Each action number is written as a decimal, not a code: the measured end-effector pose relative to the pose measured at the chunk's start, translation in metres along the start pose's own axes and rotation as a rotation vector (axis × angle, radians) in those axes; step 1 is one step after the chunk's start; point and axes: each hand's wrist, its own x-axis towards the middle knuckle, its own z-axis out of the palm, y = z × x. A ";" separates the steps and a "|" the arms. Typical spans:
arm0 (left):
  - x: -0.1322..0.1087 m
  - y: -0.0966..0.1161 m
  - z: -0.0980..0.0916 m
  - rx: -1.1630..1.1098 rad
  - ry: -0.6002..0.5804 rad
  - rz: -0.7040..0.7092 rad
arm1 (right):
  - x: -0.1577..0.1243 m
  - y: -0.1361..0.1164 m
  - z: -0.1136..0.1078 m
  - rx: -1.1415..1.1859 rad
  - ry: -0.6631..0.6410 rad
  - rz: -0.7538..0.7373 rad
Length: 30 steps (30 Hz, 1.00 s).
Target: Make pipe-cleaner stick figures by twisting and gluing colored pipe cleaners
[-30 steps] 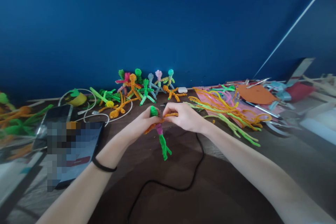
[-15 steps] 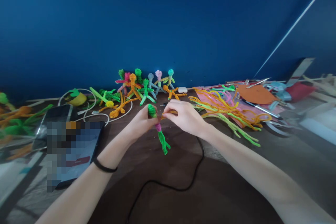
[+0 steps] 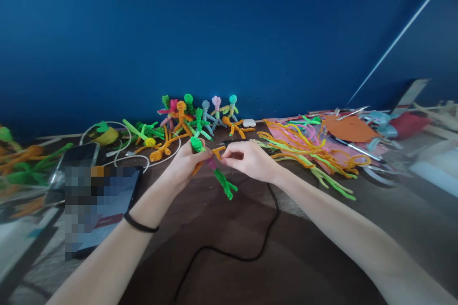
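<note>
Between the thumb and fingers of my left hand [image 3: 186, 164] is a pipe-cleaner figure [image 3: 223, 183] with a coiled green head, a pink middle and green legs. Its head pokes out above my thumb, and the legs hang down to the right; my fingers cover part of the body. An orange pipe cleaner [image 3: 216, 152] juts from the figure's side. My right hand [image 3: 246, 158] pinches the tip of this orange piece with thumb and forefinger. A bit of orange also shows under my left palm.
Several finished pipe-cleaner figures [image 3: 182, 109] stand against the blue wall. Loose orange and green pipe cleaners [image 3: 322, 157] lie at right beside orange felt [image 3: 348, 127]. A tablet [image 3: 107, 219] sits at left, and a black cable [image 3: 246, 258] curves across the table.
The figure has tilted, its head moving left and its legs swinging up and right. My left hand has shifted slightly left; the orange piece beside my right fingertips now shows shorter and bent.
</note>
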 end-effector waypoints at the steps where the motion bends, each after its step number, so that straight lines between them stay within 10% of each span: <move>1: -0.001 0.001 0.000 -0.027 -0.013 -0.015 | 0.000 0.001 0.000 0.011 -0.012 0.012; 17: -0.006 0.003 -0.004 0.225 -0.327 -0.122 | 0.003 0.011 -0.008 -0.022 -0.022 0.060; 30: 0.001 -0.004 -0.004 0.241 -0.103 -0.090 | -0.001 -0.007 -0.004 -0.065 0.031 -0.099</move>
